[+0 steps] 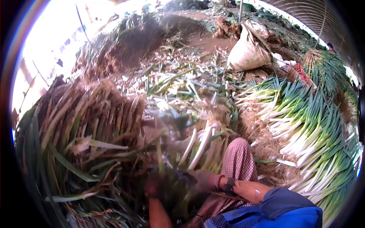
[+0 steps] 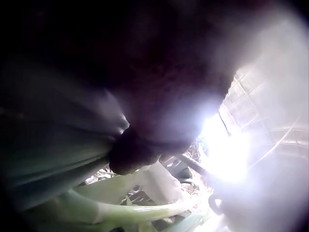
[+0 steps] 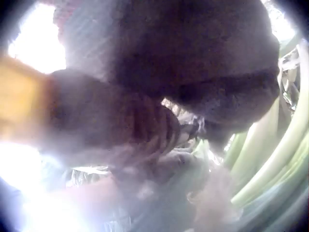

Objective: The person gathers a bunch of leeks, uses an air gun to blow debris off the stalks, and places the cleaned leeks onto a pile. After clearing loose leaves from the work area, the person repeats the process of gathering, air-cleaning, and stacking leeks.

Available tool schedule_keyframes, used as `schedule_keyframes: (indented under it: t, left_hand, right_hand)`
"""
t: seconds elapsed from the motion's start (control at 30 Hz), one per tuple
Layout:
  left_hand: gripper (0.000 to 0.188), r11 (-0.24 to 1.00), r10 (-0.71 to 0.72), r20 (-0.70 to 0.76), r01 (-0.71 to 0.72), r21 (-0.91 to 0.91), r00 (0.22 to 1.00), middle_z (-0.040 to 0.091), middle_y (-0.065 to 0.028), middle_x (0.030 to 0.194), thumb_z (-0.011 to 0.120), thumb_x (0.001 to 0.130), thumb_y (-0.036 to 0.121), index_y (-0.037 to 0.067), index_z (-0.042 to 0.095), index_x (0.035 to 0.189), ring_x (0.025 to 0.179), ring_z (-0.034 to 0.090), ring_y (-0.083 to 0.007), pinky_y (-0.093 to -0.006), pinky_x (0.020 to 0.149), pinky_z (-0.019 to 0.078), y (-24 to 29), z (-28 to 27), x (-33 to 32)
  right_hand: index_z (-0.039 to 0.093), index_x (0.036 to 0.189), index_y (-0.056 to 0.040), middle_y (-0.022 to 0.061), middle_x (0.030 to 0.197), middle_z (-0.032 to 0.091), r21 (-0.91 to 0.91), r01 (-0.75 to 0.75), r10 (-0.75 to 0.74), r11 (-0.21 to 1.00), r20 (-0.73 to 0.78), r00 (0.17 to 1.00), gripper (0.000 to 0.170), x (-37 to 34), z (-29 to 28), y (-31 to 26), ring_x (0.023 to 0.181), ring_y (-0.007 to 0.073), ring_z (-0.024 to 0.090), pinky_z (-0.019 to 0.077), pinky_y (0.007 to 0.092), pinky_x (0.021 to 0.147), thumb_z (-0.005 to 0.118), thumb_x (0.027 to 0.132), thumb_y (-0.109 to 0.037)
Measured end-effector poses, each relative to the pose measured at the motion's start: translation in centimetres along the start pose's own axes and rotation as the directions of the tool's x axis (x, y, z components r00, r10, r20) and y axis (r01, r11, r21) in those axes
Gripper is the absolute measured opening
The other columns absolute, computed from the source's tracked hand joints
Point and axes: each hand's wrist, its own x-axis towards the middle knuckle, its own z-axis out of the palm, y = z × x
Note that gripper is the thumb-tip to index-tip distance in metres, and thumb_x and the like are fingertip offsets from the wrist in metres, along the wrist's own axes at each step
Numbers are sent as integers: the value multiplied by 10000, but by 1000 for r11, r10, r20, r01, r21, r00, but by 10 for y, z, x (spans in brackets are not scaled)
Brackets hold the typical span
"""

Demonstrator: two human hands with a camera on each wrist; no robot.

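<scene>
Low in the head view, my left hand (image 1: 154,186) is blurred beside an upright spring onion (image 1: 160,154). In the left wrist view the hand (image 2: 159,106) is a dark shape, with its fingers curled over long green leaves (image 2: 53,169) that run off to the left. My right hand (image 1: 203,179), in a greyish glove with a red cuff, is close by on the right. In the right wrist view the gloved thumb and fingers (image 3: 227,92) meet at a thin pale strip; pale stalks (image 3: 260,154) stand beside them. The glove hides most of what it pinches.
Brown-leaved, untrimmed spring onions (image 1: 87,114) are heaped at the left. Cleaned white-stemmed spring onions (image 1: 304,140) lie in rows at the right. Peelings (image 1: 175,76) litter the ground ahead, near a pale sack (image 1: 249,53). My checked knee (image 1: 240,157) is beside the right hand.
</scene>
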Motion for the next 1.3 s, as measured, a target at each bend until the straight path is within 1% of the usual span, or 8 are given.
schedule_keyframes:
  t: [0.13,0.27,0.33,1.07,1.17,1.2,1.23,1.3]
  left_hand:
    - [768,997,72,6,-72,18,997,585,-208,1524,830,864,366,153,557,1549,1341,622,-376,-453,1146,495,-50,35,4]
    - [668,974,-168,228,197,-112,959,698,-275,1353,796,872,300,32,617,1458,1113,731,-437,-455,977,568,-20,8,15]
    - [593,986,-83,25,86,-145,996,756,-270,1209,772,874,263,27,658,1406,1128,728,-425,-465,968,555,-23,19,12]
    - [491,887,-263,232,329,-324,937,793,-204,1140,798,885,269,86,731,1335,1013,765,-324,-430,904,571,-7,2,3]
    - [524,936,-345,112,350,-28,932,749,-256,1224,764,904,322,79,703,1364,1100,718,-427,-481,955,546,-9,7,-27]
    - [513,950,-271,135,287,-123,953,744,-265,1209,753,909,319,70,696,1354,1103,706,-448,-492,956,539,16,-14,-18]
    - [502,949,-194,156,226,-219,968,739,-273,1195,742,914,315,61,688,1344,1107,695,-469,-503,956,531,42,-36,-7]
    - [407,956,-73,70,90,-279,995,743,-271,1114,724,911,279,52,709,1248,1066,707,-461,-514,913,535,12,-4,-2]
  right_hand:
    - [530,1529,-102,245,1120,753,26,75,-71,997,-127,989,822,0,11,7,1037,431,731,580,467,920,840,808,-344]
    - [530,1500,-56,242,1141,748,18,11,-10,1000,-64,998,827,7,0,-10,1058,433,729,569,485,937,856,815,-386]
    - [535,1468,-33,244,1140,750,-5,-50,49,999,-144,988,809,9,2,-7,1061,444,730,567,505,947,855,822,-399]
    - [538,1425,13,274,1184,739,-109,-221,185,969,-270,945,738,149,-66,-30,1118,434,725,565,491,978,842,866,-362]
    - [512,1475,-44,252,1184,743,-57,-245,215,968,-318,923,745,156,-53,-9,1108,435,728,571,500,974,839,864,-318]
    - [529,1458,-79,242,1253,716,-132,-202,158,970,-281,947,695,157,-48,-1,1138,436,710,577,496,969,827,864,-285]
    - [546,1435,-83,232,1347,666,-392,67,-315,917,-612,725,657,184,-1,54,1181,434,683,582,491,954,817,857,-241]
    - [534,1475,-93,233,1463,594,-366,38,-277,930,-628,727,678,164,-25,36,1246,425,653,580,491,938,797,873,-260]
